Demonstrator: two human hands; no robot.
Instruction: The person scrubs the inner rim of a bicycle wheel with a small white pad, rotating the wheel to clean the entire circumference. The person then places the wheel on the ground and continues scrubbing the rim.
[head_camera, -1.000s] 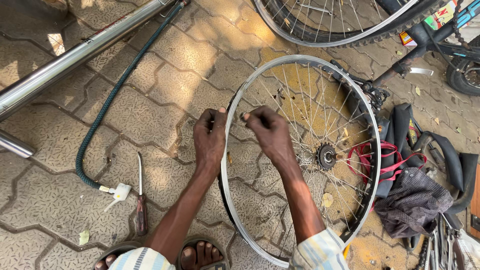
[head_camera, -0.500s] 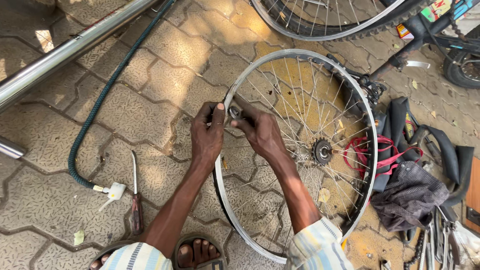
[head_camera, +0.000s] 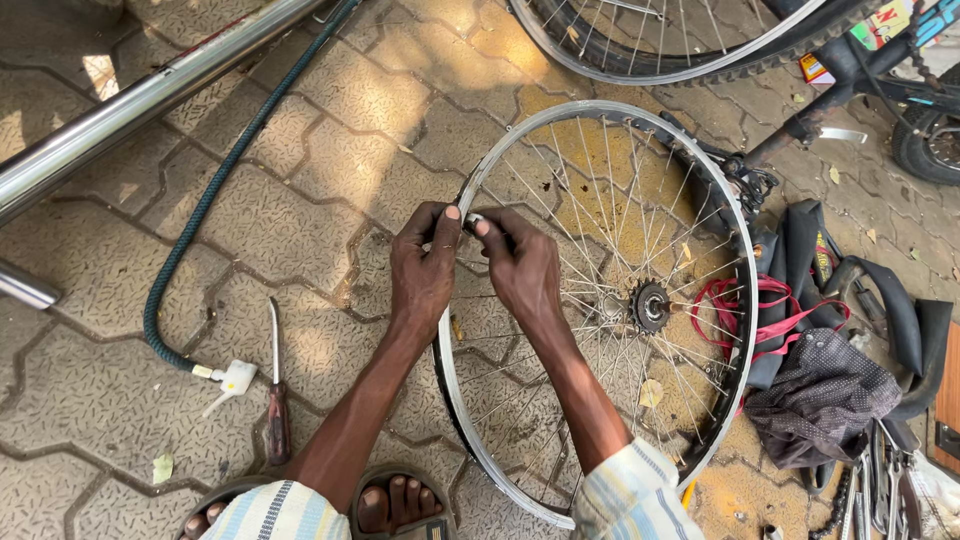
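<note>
- The left hand (head_camera: 425, 265) and right hand (head_camera: 520, 265) have stayed together at the left side of the bare wheel rim (head_camera: 745, 300), which lies flat on the paving.
- Both hands' fingertips still pinch a small part at the rim.
- The screwdriver (head_camera: 277, 385) and green hose (head_camera: 215, 190) lie unmoved to the left.

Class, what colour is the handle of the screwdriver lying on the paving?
Dark red, on the metal-shafted screwdriver; clearest in the head view.
</note>
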